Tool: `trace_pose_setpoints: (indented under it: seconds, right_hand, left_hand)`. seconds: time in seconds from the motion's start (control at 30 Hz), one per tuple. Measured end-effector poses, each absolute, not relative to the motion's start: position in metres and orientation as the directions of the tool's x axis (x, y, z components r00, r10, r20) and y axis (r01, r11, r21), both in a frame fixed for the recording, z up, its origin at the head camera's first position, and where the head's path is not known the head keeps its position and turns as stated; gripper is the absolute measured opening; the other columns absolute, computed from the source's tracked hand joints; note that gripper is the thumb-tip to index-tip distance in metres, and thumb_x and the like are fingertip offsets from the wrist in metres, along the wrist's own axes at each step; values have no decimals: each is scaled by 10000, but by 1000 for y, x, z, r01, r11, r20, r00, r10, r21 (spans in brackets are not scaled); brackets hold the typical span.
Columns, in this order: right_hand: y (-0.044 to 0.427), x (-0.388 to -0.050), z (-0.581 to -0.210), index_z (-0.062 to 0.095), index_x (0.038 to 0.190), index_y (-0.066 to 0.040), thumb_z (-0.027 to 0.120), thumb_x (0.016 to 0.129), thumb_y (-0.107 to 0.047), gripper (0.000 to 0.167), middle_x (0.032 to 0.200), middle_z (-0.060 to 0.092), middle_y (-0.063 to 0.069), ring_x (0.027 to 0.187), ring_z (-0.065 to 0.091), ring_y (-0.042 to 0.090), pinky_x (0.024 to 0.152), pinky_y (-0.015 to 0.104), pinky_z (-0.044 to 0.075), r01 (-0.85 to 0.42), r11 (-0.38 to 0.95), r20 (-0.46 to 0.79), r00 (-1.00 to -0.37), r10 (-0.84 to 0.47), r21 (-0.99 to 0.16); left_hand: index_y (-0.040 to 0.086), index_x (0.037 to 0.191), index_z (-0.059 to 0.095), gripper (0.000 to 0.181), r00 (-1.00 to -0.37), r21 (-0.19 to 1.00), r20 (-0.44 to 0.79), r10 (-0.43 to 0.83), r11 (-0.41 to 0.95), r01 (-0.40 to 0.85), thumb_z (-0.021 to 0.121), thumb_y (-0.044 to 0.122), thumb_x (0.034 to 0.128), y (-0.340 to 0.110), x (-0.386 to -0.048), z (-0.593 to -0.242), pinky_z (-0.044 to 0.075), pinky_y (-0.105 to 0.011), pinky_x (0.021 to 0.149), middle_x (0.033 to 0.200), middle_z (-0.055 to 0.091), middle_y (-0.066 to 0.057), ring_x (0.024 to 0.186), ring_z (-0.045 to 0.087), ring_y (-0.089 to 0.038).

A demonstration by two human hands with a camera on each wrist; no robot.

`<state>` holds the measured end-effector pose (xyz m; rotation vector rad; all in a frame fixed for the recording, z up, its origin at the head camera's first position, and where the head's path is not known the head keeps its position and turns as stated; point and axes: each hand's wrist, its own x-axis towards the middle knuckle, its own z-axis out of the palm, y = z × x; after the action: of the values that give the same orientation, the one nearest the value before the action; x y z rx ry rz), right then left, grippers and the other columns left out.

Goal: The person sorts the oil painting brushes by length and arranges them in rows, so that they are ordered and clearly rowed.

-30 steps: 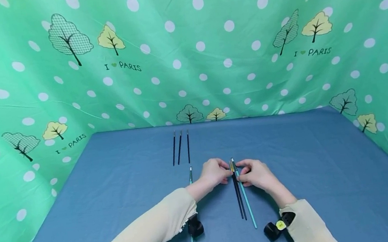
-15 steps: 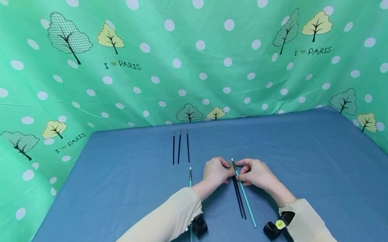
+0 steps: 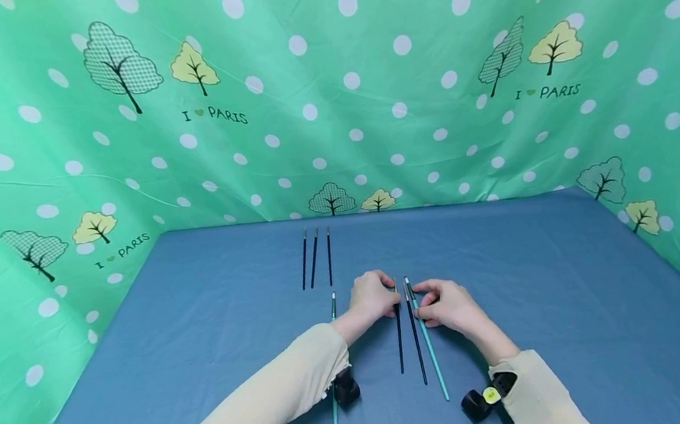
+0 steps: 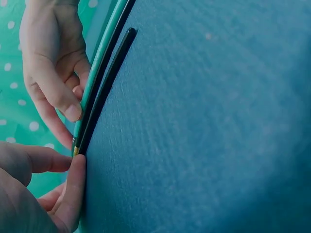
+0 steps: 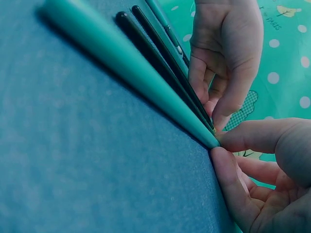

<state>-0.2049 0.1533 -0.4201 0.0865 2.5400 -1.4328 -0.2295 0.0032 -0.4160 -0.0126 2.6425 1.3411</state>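
Observation:
My left hand [image 3: 372, 297] pinches a black paintbrush [image 3: 400, 347] near its brass-coloured ferrule, its dark handle pointing toward me. To the right of it, a second black paintbrush [image 3: 420, 355] lies alongside a teal paintbrush [image 3: 436, 368]. My right hand [image 3: 449, 304] holds that teal brush between thumb and fingers near the bristle end. In the left wrist view, the pinched black brush [image 4: 109, 77] stands a little apart from the other two. The right wrist view has the teal handle [image 5: 121, 63] large in front; the fingertips hide the bristles there.
Three thin black brushes [image 3: 315, 262] lie in a row farther back. Another teal paintbrush [image 3: 334, 306] lies at the left, partly covered by my left forearm. Blue cloth covers the table [image 3: 547, 263], and a green dotted curtain [image 3: 408, 138] hangs behind it.
My left hand has moved slightly left, drawing one black paintbrush away from the other black one and the teal one. My right hand has stayed in place.

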Motion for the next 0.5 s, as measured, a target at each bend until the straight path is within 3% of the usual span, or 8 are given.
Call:
trace_pose_setpoints:
  seconds: [0.23, 0.5]
  right_hand:
    - [154, -204, -418, 571, 1202, -57, 692, 756, -31, 463, 776, 572, 80, 612, 597, 141, 572, 281, 557, 156, 517, -222, -973, -68, -842]
    - [154, -204, -417, 573, 1202, -55, 693, 755, -29, 463, 772, 571, 79, 611, 598, 139, 574, 280, 557, 146, 517, -213, -974, -72, -843]
  left_hand:
    - [71, 970, 623, 287, -986, 718, -95, 136, 696, 27, 752, 139, 722, 4, -224, -415, 456, -186, 441, 566, 595, 23, 427, 552, -66]
    - [72, 883, 639, 179, -983, 659, -72, 172, 747, 82, 719, 107, 727, 3, -226, -404, 437, -210, 477, 576, 575, 15, 469, 532, -95]
